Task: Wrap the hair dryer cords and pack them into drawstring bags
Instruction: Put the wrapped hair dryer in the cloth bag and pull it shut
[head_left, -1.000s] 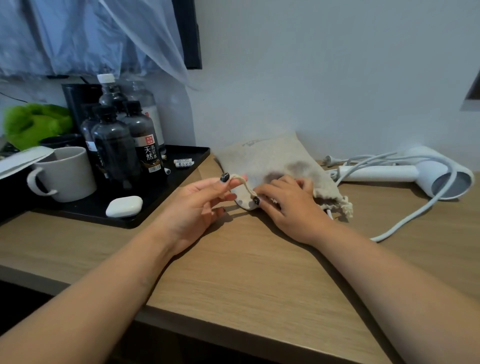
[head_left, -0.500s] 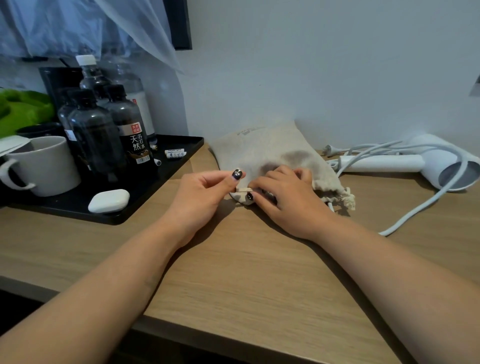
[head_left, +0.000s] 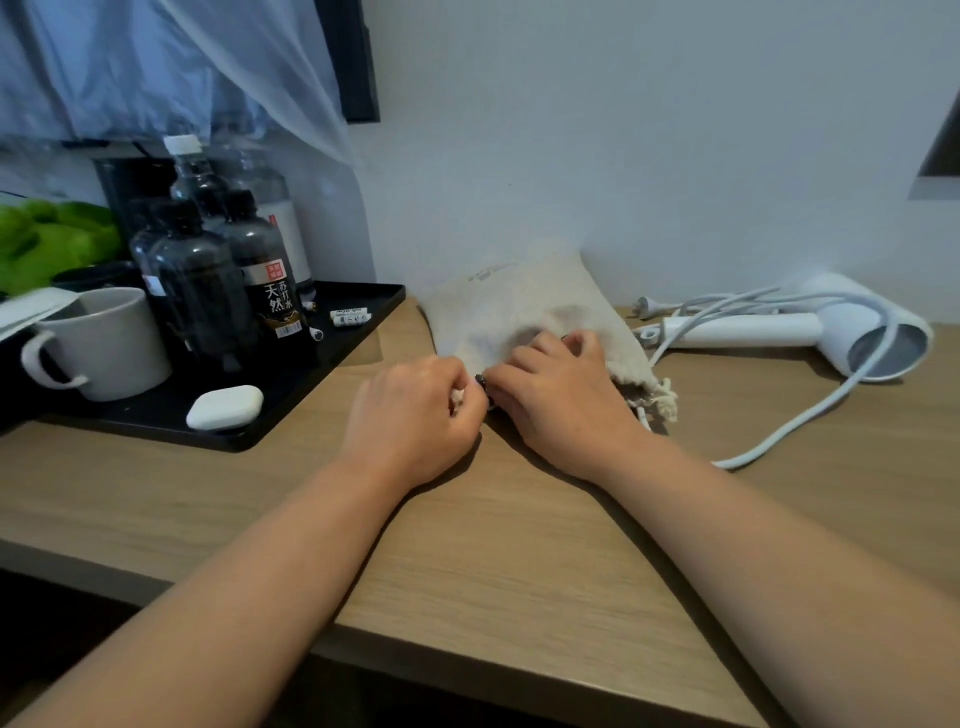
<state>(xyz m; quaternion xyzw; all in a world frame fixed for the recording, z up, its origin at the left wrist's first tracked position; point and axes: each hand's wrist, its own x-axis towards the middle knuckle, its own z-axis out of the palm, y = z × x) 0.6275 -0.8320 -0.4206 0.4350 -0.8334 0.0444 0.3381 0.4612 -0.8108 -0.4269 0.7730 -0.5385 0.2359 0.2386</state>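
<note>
A: Item: drawstring bag (head_left: 524, 306), filled, on counter (head_left: 519, 571), 12 o'clock of both hands. Left hand (head_left: 415, 415) curled, pinching drawstring end; right hand (head_left: 561, 395) pressing bag neck, fingers bent over cloth.

B: Risk: knot slipping if string pulled slack; neck reopening.

A: Second item: hair dryer (head_left: 831, 332), 3 o'clock, loose cord (head_left: 789, 421) unwrapped. Likely snag if bag dragged rightward.
</note>
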